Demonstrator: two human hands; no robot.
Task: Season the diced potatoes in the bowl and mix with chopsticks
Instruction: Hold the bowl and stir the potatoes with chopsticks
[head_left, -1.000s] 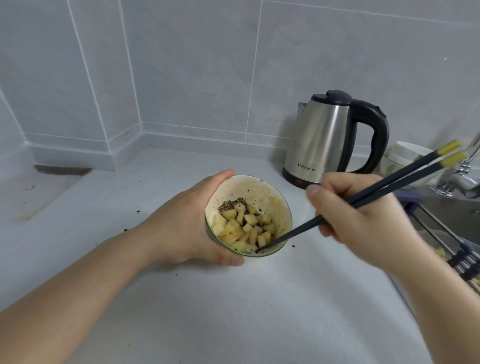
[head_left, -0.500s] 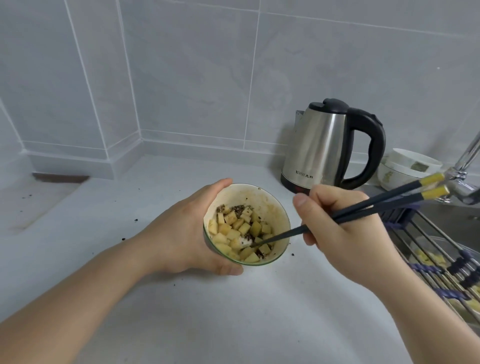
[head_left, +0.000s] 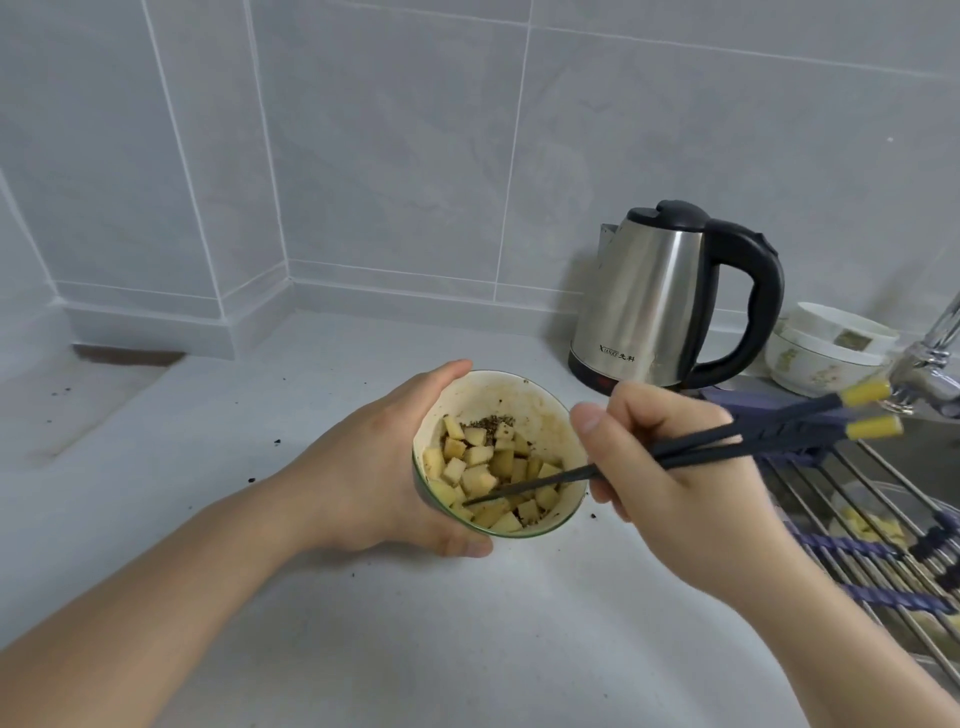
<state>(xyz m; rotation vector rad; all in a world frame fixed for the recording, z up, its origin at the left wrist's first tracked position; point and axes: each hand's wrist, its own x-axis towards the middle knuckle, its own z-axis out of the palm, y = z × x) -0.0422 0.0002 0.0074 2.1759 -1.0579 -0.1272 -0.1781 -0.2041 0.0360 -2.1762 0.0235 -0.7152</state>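
**Chopsticks in the bowl, both hands busy**

Left hand (head_left: 363, 483) wraps the bowl (head_left: 558, 431) from its left side: thumb up at the far rim, fingers curled under the near edge. Bowl sits on the white table (head_left: 467, 634), roughly mid-scene, tilted slightly toward the camera.

Diced potatoes (head_left: 483, 475) fill the lower part of the bowl. Dark seasoning flecks sit on the far cubes and are speckled among the near ones. Inner wall is smeared yellowish.

Right hand (head_left: 670, 478) grips the dark chopsticks (head_left: 691, 452), fingers curled round the shafts. Tips are down among the potato cubes at the near-left of the bowl. Yellow-capped ends point right, over the sink area, and are a bit motion-blurred.

Other stuff:
- steel kettle (head_left: 644, 306) with black handle, far right of the bowl, against the tiled wall
- white bowls (head_left: 821, 353) stacked just right of the kettle
- faucet (head_left: 935, 348) at the right edge
- wire rack (head_left: 878, 525) over the sink, yellowish scraps visible below it
- a few dark crumbs on the table left of the bowl
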